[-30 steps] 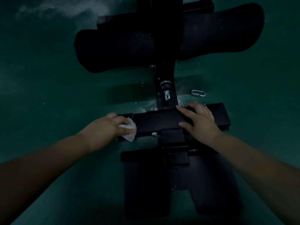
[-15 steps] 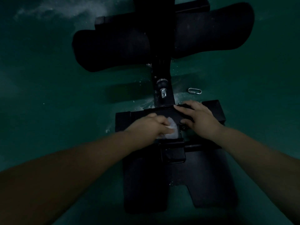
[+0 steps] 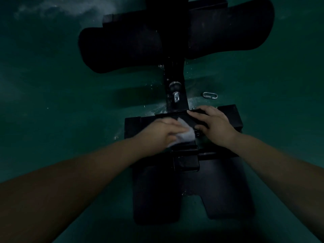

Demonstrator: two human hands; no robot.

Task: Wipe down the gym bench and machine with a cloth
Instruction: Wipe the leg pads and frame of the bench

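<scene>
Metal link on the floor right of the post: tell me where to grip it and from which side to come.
Pinch the link across its two long sides, coming straight down from above. It lies flat on the green floor, a narrow oval with its length running left-right, clear of the black frame and right hand.

The machine stood on the floor [image 3: 52, 102], its crossbar [image 3: 229, 114] running left to right in the middle of the view. A post [image 3: 175, 81] rose from the crossbar's centre toward the far side, where a wide pad [image 3: 122, 48] lay across it. A near pad [image 3: 154, 195] lay before the crossbar, closest to the person. The left hand [image 3: 157, 134] pressed the cloth [image 3: 64, 134] on the crossbar's middle, and the right hand [image 3: 215, 127] rested on the bar just to its right. A metal link [image 3: 210, 95] lay on the floor behind the crossbar, right of the post.
</scene>
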